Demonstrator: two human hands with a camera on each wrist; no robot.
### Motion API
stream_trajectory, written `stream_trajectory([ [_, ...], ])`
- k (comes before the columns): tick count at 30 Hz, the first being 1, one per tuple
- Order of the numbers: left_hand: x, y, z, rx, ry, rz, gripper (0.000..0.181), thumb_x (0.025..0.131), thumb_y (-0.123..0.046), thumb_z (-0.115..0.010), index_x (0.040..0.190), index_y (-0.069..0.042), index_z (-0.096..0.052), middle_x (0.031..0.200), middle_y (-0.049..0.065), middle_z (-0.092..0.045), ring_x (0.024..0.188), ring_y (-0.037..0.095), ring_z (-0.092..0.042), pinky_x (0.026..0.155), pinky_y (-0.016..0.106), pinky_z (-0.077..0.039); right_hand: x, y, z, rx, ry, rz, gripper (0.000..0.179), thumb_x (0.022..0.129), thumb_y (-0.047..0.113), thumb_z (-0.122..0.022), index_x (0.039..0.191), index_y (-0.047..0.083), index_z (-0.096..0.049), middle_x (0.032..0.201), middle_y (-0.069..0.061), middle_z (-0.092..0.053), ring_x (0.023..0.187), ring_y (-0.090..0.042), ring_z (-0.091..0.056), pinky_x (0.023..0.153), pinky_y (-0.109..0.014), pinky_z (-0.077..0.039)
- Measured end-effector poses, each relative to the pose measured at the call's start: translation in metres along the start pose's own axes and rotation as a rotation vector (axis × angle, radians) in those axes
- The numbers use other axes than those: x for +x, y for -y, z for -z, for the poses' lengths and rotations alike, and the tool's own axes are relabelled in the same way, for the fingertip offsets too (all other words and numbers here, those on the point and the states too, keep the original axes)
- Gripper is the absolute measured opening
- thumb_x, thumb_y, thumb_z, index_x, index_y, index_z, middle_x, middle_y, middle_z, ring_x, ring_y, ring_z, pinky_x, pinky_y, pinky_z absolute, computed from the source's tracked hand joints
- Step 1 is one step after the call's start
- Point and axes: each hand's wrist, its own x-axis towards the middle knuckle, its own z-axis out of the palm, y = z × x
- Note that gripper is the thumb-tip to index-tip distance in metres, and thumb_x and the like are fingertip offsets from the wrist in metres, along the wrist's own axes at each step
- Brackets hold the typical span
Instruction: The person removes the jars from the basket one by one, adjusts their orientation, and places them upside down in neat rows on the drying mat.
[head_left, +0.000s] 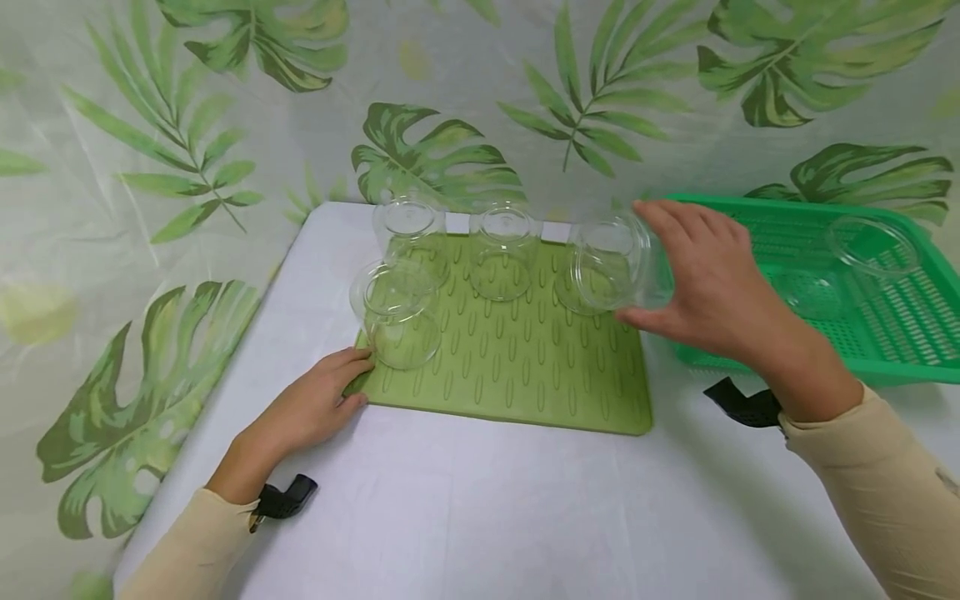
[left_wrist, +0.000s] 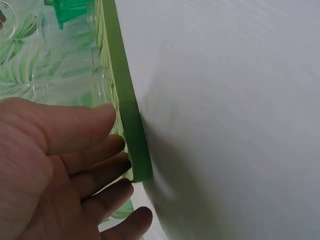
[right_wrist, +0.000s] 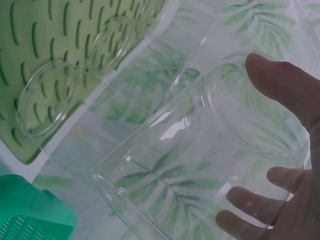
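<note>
My right hand grips a clear cup, thumb on one side and fingers on the other. In the head view the cup is tilted sideways over the right end of a green ridged mat, overlapping another clear cup. Two more cups stand along the mat's back, a left one and a middle one. A further clear cup stands at the mat's front left. Beside it my left hand rests with loosely bent fingers at the mat's left corner, fingertips right at its edge.
A green plastic basket stands right of the mat, with a clear cup inside it. White cloth covers the table. Behind and to the left hangs a leaf-patterned sheet.
</note>
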Motion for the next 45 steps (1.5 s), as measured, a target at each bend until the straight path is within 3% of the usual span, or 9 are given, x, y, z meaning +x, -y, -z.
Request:
stream_trajectory([
  [5,-0.007,0.006,0.017,-0.035,-0.018,0.031,0.044,0.09,-0.016,-0.055,0.13,0.001,-0.047,0.143,0.017,-0.037,0.132,0.036,-0.036,0.104,0.051,-0.034,0.001,0.0,0.0,0.007,0.015,-0.017,0.109,0.058,0.04,-0.083,0.146,0.015,-0.022,0.14,-0.018,-0.037,0.126,-0.04,-0.032,0.096,-0.063,-0.023],
  [10,-0.018,0.004,0.055,-0.063,-0.168,0.047,0.039,0.091,-0.016,-0.055,0.127,-0.002,-0.05,0.134,0.017,-0.049,0.124,0.036,-0.044,0.098,0.051,-0.038,0.003,0.001,0.001,0.018,0.021,-0.02,0.109,0.059,0.041,-0.083,0.146,0.015,-0.022,0.14,-0.018,-0.037,0.127,-0.041,-0.032,0.095,-0.063,-0.023],
  [12,-0.021,-0.002,0.071,-0.064,-0.257,0.022,0.037,0.09,-0.016,-0.056,0.125,-0.004,-0.053,0.13,0.015,-0.052,0.121,0.035,-0.047,0.095,0.05,-0.039,0.003,0.001,0.001,0.018,0.028,-0.023,0.11,0.059,0.041,-0.083,0.146,0.015,-0.021,0.14,-0.018,-0.037,0.127,-0.041,-0.031,0.096,-0.064,-0.023],
  [15,-0.019,-0.018,0.092,-0.08,-0.396,-0.067,0.036,0.087,-0.012,-0.06,0.122,-0.005,-0.056,0.129,0.012,-0.054,0.121,0.031,-0.048,0.095,0.047,-0.039,0.003,0.0,0.0,0.024,0.036,-0.028,0.11,0.059,0.041,-0.083,0.146,0.016,-0.021,0.141,-0.019,-0.036,0.127,-0.042,-0.031,0.096,-0.064,-0.023],
  [18,-0.007,-0.039,0.107,-0.096,-0.532,-0.191,0.037,0.083,-0.006,-0.063,0.12,-0.005,-0.058,0.13,0.009,-0.054,0.122,0.028,-0.048,0.095,0.045,-0.04,0.002,0.001,-0.001,0.035,0.041,-0.031,0.11,0.059,0.041,-0.083,0.146,0.016,-0.02,0.141,-0.018,-0.036,0.128,-0.042,-0.031,0.097,-0.064,-0.022],
  [24,0.03,-0.083,0.124,-0.162,-0.676,-0.401,0.039,0.081,-0.004,-0.064,0.12,-0.003,-0.058,0.131,0.011,-0.052,0.123,0.028,-0.047,0.101,0.045,-0.037,0.005,0.007,-0.003,0.053,0.024,-0.004,0.109,0.059,0.043,-0.082,0.146,0.017,-0.022,0.14,-0.018,-0.038,0.127,-0.041,-0.032,0.097,-0.063,-0.022],
  [30,0.058,-0.115,0.12,-0.067,-0.713,-0.557,0.046,0.08,-0.013,-0.067,0.123,-0.002,-0.053,0.133,0.015,-0.048,0.124,0.029,-0.044,0.106,0.041,-0.034,0.006,0.014,0.001,0.038,0.031,0.013,0.111,0.058,0.044,-0.082,0.146,0.017,-0.02,0.139,-0.018,-0.039,0.126,-0.041,-0.034,0.097,-0.062,-0.024],
  [37,0.08,-0.136,0.102,0.078,-0.651,-0.697,0.062,0.076,-0.031,-0.072,0.129,-0.008,-0.049,0.138,0.012,-0.044,0.126,0.027,-0.042,0.107,0.038,-0.034,0.003,0.019,0.005,0.057,0.07,0.028,0.111,0.058,0.043,-0.082,0.147,0.016,-0.02,0.141,-0.017,-0.038,0.127,-0.041,-0.033,0.098,-0.064,-0.023],
  [45,0.091,-0.142,0.087,-0.052,-0.569,-0.708,0.072,0.075,-0.034,-0.074,0.133,-0.006,-0.044,0.141,0.011,-0.04,0.131,0.024,-0.039,0.11,0.033,-0.032,0.001,0.025,0.007,0.109,0.089,0.079,0.113,0.055,0.042,-0.084,0.146,0.017,-0.022,0.138,-0.016,-0.041,0.127,-0.039,-0.035,0.097,-0.064,-0.026],
])
